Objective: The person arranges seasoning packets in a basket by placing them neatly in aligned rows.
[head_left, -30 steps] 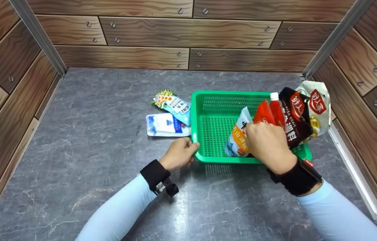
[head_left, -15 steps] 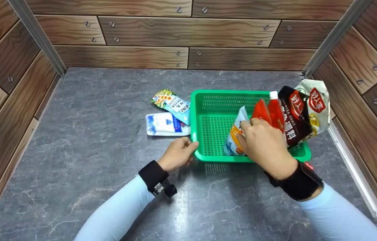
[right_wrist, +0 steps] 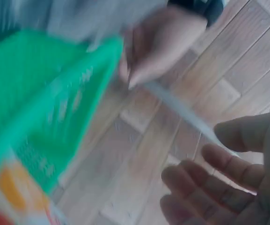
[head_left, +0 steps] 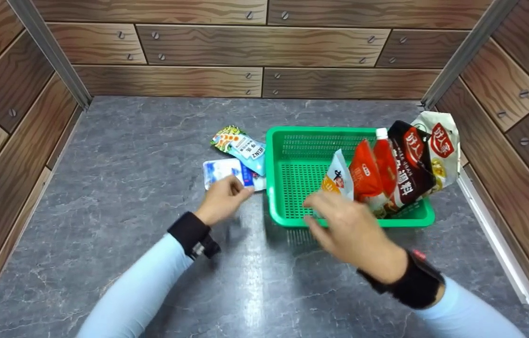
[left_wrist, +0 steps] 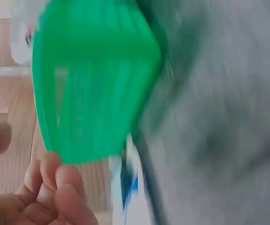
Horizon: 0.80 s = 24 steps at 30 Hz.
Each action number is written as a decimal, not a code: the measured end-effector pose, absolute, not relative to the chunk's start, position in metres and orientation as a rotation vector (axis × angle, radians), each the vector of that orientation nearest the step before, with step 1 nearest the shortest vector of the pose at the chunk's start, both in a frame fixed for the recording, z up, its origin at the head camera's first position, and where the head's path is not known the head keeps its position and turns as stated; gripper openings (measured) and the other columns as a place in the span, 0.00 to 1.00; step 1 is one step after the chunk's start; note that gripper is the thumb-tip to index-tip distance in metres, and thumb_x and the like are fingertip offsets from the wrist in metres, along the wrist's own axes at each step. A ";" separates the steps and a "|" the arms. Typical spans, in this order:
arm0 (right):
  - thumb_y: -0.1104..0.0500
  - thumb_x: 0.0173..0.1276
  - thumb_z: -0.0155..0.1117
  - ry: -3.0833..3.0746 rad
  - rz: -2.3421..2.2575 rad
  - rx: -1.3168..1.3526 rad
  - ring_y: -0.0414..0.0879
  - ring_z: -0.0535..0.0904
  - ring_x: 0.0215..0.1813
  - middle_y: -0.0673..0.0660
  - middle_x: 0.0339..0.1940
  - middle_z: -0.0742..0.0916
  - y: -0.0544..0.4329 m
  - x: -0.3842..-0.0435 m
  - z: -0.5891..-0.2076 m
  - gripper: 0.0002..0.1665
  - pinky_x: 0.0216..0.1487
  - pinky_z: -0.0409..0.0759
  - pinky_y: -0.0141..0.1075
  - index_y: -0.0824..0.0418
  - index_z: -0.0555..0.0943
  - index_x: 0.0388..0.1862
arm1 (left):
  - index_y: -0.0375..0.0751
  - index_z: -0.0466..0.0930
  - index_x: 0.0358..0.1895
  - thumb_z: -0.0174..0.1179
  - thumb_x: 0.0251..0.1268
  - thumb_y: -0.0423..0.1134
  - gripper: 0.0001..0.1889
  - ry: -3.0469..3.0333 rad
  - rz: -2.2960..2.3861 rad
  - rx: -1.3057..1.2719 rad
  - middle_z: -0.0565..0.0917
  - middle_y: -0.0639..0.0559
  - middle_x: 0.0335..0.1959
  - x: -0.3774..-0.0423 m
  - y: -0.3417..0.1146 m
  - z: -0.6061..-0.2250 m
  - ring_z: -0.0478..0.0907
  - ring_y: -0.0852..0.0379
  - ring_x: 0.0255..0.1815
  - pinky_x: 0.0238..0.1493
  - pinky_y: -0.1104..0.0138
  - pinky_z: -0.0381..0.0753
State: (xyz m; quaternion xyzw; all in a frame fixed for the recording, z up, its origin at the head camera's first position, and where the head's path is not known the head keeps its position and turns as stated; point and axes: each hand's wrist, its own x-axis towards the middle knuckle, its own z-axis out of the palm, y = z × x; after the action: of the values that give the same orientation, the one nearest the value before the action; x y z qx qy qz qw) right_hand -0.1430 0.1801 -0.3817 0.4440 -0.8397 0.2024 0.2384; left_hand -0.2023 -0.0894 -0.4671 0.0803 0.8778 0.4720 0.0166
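Note:
My left hand (head_left: 223,199) is off the green basket (head_left: 271,206), over the near edge of a white-and-blue packet (head_left: 221,170). Its fingers are loosely bent with a gap to the thumb, and nothing is between them in the left wrist view. A Heinz pouch (head_left: 248,149) overlaps that packet. My right hand (head_left: 351,230), blurred, is above the basket's near rim with fingers apart, holding nothing. It partly hides a light-blue and orange pouch (head_left: 338,176). Beside that pouch stand a red pouch (head_left: 365,171), a red pouch with a white cap (head_left: 385,162) and a black seasoning bag (head_left: 413,164).
A white bag with a red label (head_left: 442,145) leans out over the basket's right end. The grey marbled table (head_left: 142,155) is bounded by wood-patterned walls (head_left: 198,80) at the back and both sides.
My left hand has let go of the basket's left rim and moved left to the white-and-blue packet. My right hand has left the upright pouches and drawn back toward me and left.

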 end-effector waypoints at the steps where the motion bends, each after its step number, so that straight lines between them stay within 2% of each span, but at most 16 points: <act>1: 0.65 0.58 0.70 -2.297 0.589 1.259 0.46 0.84 0.37 0.55 0.38 0.86 0.176 -0.140 -0.387 0.12 0.37 0.83 0.32 0.63 0.80 0.41 | 0.38 0.76 0.34 0.63 0.64 0.50 0.16 2.820 1.385 0.276 0.79 0.46 0.29 -0.206 -0.095 -0.466 0.73 0.54 0.30 0.33 0.62 0.75; 5: 0.62 0.59 0.69 -2.314 0.653 1.408 0.45 0.84 0.41 0.54 0.39 0.87 0.162 -0.129 -0.411 0.13 0.44 0.82 0.34 0.63 0.80 0.43 | 0.35 0.75 0.44 0.68 0.57 0.53 0.24 3.092 0.999 0.363 0.77 0.43 0.40 -0.219 -0.114 -0.463 0.72 0.48 0.42 0.44 0.56 0.74; 9: 0.60 0.63 0.66 -2.418 0.682 1.498 0.44 0.83 0.42 0.53 0.40 0.86 0.147 -0.124 -0.434 0.12 0.46 0.82 0.34 0.61 0.80 0.45 | 0.35 0.73 0.53 0.69 0.53 0.56 0.33 3.150 0.739 0.392 0.74 0.42 0.49 -0.232 -0.126 -0.461 0.70 0.45 0.51 0.52 0.51 0.73; 12: 0.59 0.65 0.64 -2.512 0.730 1.539 0.41 0.83 0.40 0.51 0.40 0.86 0.135 -0.123 -0.449 0.11 0.44 0.81 0.32 0.59 0.80 0.46 | 0.34 0.71 0.58 0.71 0.51 0.57 0.38 3.139 0.602 0.414 0.72 0.40 0.53 -0.240 -0.130 -0.461 0.69 0.43 0.55 0.55 0.49 0.72; 18: 0.58 0.67 0.63 -2.721 0.791 1.507 0.42 0.83 0.40 0.54 0.42 0.86 0.113 -0.129 -0.476 0.13 0.42 0.82 0.33 0.59 0.79 0.50 | 0.34 0.65 0.65 0.72 0.46 0.62 0.48 3.078 0.375 0.440 0.69 0.38 0.62 -0.260 -0.134 -0.470 0.65 0.41 0.65 0.59 0.45 0.69; 21: 0.55 0.67 0.63 -2.840 0.764 1.417 0.44 0.81 0.47 0.55 0.49 0.84 0.104 -0.137 -0.488 0.18 0.49 0.80 0.36 0.59 0.76 0.54 | 0.35 0.61 0.69 0.71 0.45 0.64 0.52 3.023 0.337 0.420 0.66 0.38 0.67 -0.269 -0.138 -0.479 0.60 0.41 0.69 0.62 0.41 0.65; 24: 0.52 0.67 0.63 -2.953 0.725 1.321 0.50 0.75 0.60 0.58 0.59 0.78 0.092 -0.148 -0.497 0.26 0.60 0.74 0.43 0.60 0.72 0.61 | 0.36 0.57 0.72 0.71 0.43 0.65 0.56 2.980 0.311 0.372 0.62 0.38 0.70 -0.275 -0.145 -0.486 0.56 0.40 0.72 0.64 0.38 0.60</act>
State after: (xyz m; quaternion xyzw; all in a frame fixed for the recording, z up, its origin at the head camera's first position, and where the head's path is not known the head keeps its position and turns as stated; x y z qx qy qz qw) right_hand -0.1481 0.0917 -0.4968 0.3968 -0.8874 0.2178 -0.0869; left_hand -0.2749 -0.1453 -0.4860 0.1230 0.9852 0.1029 0.0611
